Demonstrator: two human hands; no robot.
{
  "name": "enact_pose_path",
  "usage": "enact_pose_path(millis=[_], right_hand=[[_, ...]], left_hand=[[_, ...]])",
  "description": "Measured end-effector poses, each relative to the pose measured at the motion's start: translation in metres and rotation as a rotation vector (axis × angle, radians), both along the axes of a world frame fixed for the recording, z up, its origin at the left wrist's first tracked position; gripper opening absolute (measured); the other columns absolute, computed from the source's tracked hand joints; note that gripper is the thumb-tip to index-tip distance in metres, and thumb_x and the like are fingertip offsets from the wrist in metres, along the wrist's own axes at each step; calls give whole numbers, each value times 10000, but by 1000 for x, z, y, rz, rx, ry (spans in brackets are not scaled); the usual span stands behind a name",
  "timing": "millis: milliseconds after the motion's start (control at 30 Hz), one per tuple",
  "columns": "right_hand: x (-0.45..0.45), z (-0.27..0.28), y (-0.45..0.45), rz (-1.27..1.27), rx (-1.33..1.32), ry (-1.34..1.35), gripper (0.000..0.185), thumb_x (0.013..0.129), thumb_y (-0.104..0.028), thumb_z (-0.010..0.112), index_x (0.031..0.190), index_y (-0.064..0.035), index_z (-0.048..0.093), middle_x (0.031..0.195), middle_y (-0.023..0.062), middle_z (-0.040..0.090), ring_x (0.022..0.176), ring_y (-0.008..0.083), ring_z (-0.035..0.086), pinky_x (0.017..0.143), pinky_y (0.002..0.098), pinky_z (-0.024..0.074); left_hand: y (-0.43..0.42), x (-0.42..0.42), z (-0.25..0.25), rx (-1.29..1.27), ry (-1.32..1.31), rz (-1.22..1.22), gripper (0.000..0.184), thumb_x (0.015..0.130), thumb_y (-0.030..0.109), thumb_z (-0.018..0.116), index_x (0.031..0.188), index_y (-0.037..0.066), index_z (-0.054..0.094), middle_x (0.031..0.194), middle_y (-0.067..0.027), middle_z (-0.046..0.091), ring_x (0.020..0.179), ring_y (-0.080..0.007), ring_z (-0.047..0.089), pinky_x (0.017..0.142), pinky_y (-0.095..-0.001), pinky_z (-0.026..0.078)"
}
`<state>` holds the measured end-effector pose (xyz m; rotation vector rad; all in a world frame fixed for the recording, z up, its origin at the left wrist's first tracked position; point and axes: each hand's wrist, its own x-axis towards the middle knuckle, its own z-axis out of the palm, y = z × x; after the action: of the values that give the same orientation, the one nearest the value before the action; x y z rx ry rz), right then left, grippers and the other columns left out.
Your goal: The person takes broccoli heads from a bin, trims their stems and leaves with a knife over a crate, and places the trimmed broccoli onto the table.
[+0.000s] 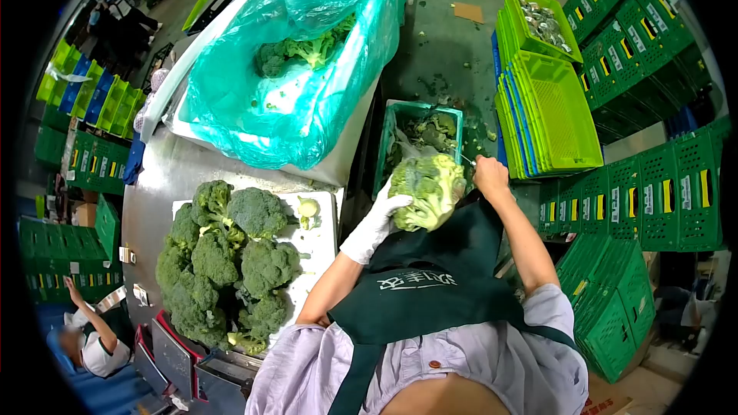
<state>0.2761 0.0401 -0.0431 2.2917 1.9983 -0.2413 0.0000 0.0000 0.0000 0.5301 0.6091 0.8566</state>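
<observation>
Two hands busy: gloved left hand [379, 223] grasping a leafy vegetable head [427, 194] from one side, in front of the dark apron [453, 250], near the crate [460, 134]; bare right hand [490, 177] clenched on a thin tool [468, 160], likely a knife. Hazard, my judgement: a slipping blade could reach the gloved fingers, being so near. One-sided hold could let the head roll off. Heaped broccoli [211, 253] on the desk [157, 177] might topple if the left elbow knocks it.

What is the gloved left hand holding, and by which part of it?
A broccoli head, held at its left side by the left hand.
</observation>
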Motion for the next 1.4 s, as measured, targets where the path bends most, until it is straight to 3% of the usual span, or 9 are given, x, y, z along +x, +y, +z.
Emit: enact_pose_path(millis=[67,367,467,667,833,1000,1167,1367,1400], right_hand=[[0,16,-12,-80,28,94,186,787,-205,667,878,-52,612,805,188,654,796,392,642,668,494,509],[-19,56,-42,-57,234,424,214,810,-234,679,939,-71,635,768,170,661,730,378,633,641,456,504],[-23,79,-51,143,412,473,133,809,-145,671,916,-77,631,762,136,662,694,350,633,588,422,495],[-25,103,-54,393,618,383,128,776,-90,681,891,-59,636,756,98,656,685,280,635,557,370,489],[-21,108,-49,442,597,294,139,759,-76,684,886,-54,634,762,83,651,705,257,638,557,357,490],[-23,110,-47,459,559,294,121,772,-57,677,884,-50,633,756,92,652,704,265,647,575,350,495],[-25,105,-46,382,477,251,223,720,-6,664,926,-88,631,772,89,647,691,293,634,580,373,501],[-27,87,-40,289,376,271,296,694,-23,640,971,-126,631,855,89,658,717,329,636,604,420,515],[-30,82,-40,267,345,305,278,727,-74,671,998,-127,638,871,94,673,736,333,643,635,417,520]], left_hand=[[2,-7,-7,-37,-200,-5,720,727,115,673,1366,9,358,1276,-144,524,1142,-257,550,956,-381,472],[8,-34,-5,-147,-165,93,781,658,87,652,1365,-19,337,1269,-167,529,1145,-280,547,977,-390,460],[12,-31,-2,-2,-112,79,782,660,78,644,1370,-17,331,1281,-163,520,1152,-280,543,984,-387,455],[16,-33,4,71,-77,54,820,646,54,631,1394,-19,303,1336,-155,473,1224,-259,485,1052,-359,381],[15,-30,27,143,8,44,898,601,74,647,1424,22,292,1383,-128,427,1280,-240,417,1082,-342,327],[15,-31,18,107,-12,23,927,578,84,657,1431,46,295,1393,-114,417,1293,-238,397,1084,-338,317],[15,-29,12,109,-65,7,945,572,90,666,1436,50,286,1398,-116,411,1295,-235,395,1085,-345,315],[15,-24,5,184,7,60,924,602,76,654,1440,51,268,1396,-121,415,1280,-241,416,1077,-349,333],[15,-24,3,135,-24,75,899,617,64,645,1435,46,273,1389,-124,422,1272,-243,428,1073,-350,343]])
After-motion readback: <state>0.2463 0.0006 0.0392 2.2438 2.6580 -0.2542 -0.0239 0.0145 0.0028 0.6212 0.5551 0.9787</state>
